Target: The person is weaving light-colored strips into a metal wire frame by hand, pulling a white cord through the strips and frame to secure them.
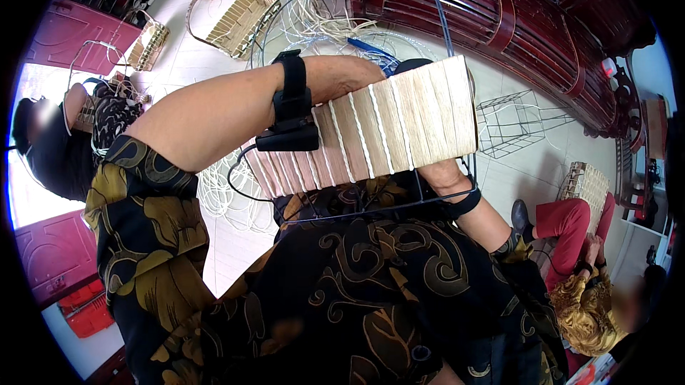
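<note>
The person wore a loose black garment [399, 292] printed with olive-gold blossoms and leaves, with thin tan scrolls curling across the front. A small round dark button [421, 353] sat low on it. The wide left sleeve [146, 228] bore large leaf shapes and stopped short, leaving the left forearm [221, 103] bare. There, a black strap [292, 82] carried a boxy black device [287, 139]; a black band [464, 204] circled the right wrist [446, 176].

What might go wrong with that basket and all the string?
The loose white cord on the floor might tangle or trip someone. The basket has black wire close to the right hand, so it might scratch.
</note>
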`<state>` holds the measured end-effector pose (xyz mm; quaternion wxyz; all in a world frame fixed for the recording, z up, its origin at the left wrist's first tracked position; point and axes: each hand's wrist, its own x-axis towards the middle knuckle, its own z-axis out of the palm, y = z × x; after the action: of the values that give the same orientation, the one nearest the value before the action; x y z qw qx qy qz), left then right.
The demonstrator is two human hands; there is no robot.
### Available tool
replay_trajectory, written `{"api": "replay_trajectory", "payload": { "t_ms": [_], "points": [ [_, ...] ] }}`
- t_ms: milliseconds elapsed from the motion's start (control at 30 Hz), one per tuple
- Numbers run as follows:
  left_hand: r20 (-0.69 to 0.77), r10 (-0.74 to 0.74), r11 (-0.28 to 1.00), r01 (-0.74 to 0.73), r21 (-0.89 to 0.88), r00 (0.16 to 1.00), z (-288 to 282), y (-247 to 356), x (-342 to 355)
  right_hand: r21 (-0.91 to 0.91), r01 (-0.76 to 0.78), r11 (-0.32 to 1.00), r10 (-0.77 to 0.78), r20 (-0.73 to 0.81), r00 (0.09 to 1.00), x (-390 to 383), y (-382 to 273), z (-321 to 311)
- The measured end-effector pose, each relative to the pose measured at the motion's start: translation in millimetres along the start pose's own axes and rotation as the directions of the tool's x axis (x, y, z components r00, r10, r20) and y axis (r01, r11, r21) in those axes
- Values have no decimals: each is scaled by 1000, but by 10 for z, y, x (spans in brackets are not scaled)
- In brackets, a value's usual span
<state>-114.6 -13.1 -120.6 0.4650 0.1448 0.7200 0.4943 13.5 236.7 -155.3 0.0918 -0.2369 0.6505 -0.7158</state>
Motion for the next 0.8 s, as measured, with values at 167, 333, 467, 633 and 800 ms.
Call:
{"api": "replay_trajectory", "payload": {
  "t_ms": [167,333,467,633,800],
  "points": [
    [-451,-145,967,222,122,881,261,1077,-665,-643,97,760,-112,18,994,-12,-116,-40],
    [-388,754,461,-5,888,530,284,1202,-1273,-863,121,491,-157,48,986,-41,-240,49],
    [-225,883,80,339,937,413,439,1080,-1298,-766,36,642,-49,6,999,-84,40,94],
    [-262,947,218,231,948,184,756,865,-859,184,-203,962,213,-38,976,-144,75,28],
    [-537,813,575,-167,801,226,1111,923,-778,-549,-44,835,15,-58,998,-82,-124,23]
  ]
}}
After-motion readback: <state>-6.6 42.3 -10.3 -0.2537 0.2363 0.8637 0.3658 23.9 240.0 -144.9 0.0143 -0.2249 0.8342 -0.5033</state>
